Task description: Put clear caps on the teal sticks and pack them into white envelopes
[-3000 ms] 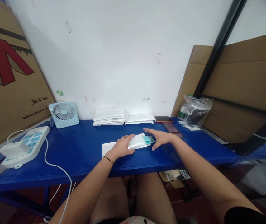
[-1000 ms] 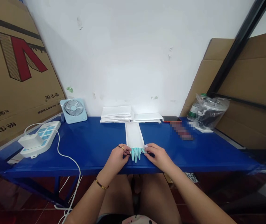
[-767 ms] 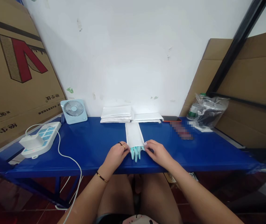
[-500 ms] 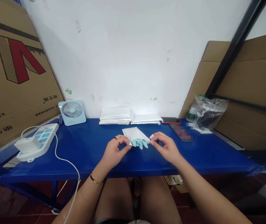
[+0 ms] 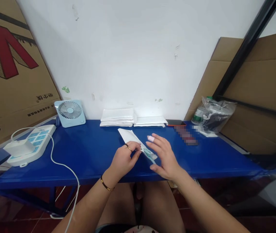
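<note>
My left hand (image 5: 125,158) pinches the near edge of a white envelope (image 5: 129,135), which is tilted above the blue table. Pale blue-green gloves (image 5: 148,153) show at the envelope's mouth, partly outside it; the rest of them is hidden inside. My right hand (image 5: 163,156) is open beside the mouth, thumb and fingers apart, with a white wrap around one finger. Its fingertips are close to the gloves; whether they touch, I cannot tell.
Two stacks of white envelopes (image 5: 117,117) lie against the wall. Phones (image 5: 175,123) and a plastic-bagged item (image 5: 217,115) are at the right, beside a bottle (image 5: 198,115). A small fan (image 5: 70,113) and a power strip (image 5: 37,142) with a white cable stand at the left.
My right hand has let go of the envelope's corner and opened. The envelope has turned and tilted in my left hand, its mouth now facing right. The camera view has shifted slightly.
</note>
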